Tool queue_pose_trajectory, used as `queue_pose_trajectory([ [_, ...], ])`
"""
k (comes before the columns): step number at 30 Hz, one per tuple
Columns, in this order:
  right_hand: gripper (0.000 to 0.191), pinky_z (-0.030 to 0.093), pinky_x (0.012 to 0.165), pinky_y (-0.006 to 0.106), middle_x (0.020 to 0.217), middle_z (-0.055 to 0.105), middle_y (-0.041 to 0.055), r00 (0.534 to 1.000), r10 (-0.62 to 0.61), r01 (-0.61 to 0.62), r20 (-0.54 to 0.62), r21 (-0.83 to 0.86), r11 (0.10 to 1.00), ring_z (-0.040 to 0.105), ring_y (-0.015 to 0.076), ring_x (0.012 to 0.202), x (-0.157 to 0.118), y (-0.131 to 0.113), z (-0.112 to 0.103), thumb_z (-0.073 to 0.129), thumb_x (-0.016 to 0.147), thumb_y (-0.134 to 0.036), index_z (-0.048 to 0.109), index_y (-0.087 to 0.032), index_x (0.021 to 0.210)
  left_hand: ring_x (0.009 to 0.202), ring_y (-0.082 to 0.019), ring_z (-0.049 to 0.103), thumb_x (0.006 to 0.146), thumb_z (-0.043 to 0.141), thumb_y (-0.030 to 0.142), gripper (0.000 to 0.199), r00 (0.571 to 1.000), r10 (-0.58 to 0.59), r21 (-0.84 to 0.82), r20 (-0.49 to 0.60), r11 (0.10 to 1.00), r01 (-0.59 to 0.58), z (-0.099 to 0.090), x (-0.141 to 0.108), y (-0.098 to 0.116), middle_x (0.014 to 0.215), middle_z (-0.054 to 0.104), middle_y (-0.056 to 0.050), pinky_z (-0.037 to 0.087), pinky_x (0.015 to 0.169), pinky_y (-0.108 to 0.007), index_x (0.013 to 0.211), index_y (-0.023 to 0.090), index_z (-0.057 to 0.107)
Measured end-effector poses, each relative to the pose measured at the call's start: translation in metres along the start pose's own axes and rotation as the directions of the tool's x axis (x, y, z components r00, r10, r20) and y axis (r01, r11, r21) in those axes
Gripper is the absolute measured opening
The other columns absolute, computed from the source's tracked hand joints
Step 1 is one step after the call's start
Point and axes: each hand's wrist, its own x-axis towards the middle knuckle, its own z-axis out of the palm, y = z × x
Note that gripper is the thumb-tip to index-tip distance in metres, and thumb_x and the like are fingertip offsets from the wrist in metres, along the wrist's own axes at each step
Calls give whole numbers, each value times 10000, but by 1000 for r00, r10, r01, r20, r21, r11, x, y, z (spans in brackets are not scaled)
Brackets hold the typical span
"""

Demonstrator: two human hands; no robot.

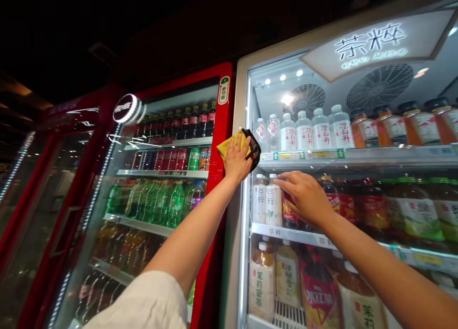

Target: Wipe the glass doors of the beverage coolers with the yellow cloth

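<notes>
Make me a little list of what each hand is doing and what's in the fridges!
left hand: left hand presses a yellow cloth against the white fridge frame
right hand: right hand lies flat against the glass door in front of the tea bottles
top shelf: white water bottles, orange drinks
red fridge: red fridge holds green bottles and cans

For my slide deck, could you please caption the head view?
Left hand presses a yellow cloth to a white cooler's frame; right hand rests on its glass door.
</notes>
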Motion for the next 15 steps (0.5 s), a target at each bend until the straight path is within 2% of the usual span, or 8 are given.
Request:
queue_pose_trajectory([
  [3,297,471,934,402,1187,736,98,1000,5,-5,11,13,1000,640,265,1053,-10,-8,3,579,899,-153,742,-213,1141,1577,-279,164,989,461,390,590,1000,24,-15,13,1000,-24,0,-31,0,1698,245,-61,180,1271,-492,1563,268,392],
  [5,307,470,949,408,1189,735,104,999,7,-8,34,26,1000,637,272,1065,-20,-14,3,586,894,-151,740,-200,1154,1581,-279,148,984,472,382,603,999,34,-31,35,999,-33,-2,-61,2,1702,233,-55,180,1272,-497,1569,274,376],
  [9,310,471,959,411,1192,735,106,998,14,-17,61,43,999,634,277,1085,-39,-26,1,588,881,-136,745,-191,1142,1585,-276,130,961,493,289,625,995,21,-52,99,999,-15,-7,-144,13,1706,218,-61,170,1278,-493,1574,269,370],
  [12,300,475,945,413,1171,742,99,998,-8,6,55,37,999,638,274,1063,-48,-31,-4,576,877,-123,747,-191,1114,1590,-290,91,902,543,212,720,991,7,-57,130,998,1,-11,-204,17,1717,172,-53,162,1280,-519,1588,284,335],
  [14,290,477,935,408,1143,748,93,998,-47,45,43,34,998,640,271,1040,-51,-32,-8,578,868,-112,746,-186,1092,1590,-300,88,864,577,187,764,986,42,-66,159,997,-32,-11,-216,15,1719,165,-48,156,1282,-527,1584,291,343],
  [15,288,476,932,405,1133,750,90,997,-63,62,38,36,997,641,270,1033,-51,-32,-9,580,864,-108,745,-185,1087,1589,-304,91,861,584,189,765,985,53,-67,165,997,-42,-10,-211,14,1717,170,-52,157,1282,-529,1582,288,349],
])
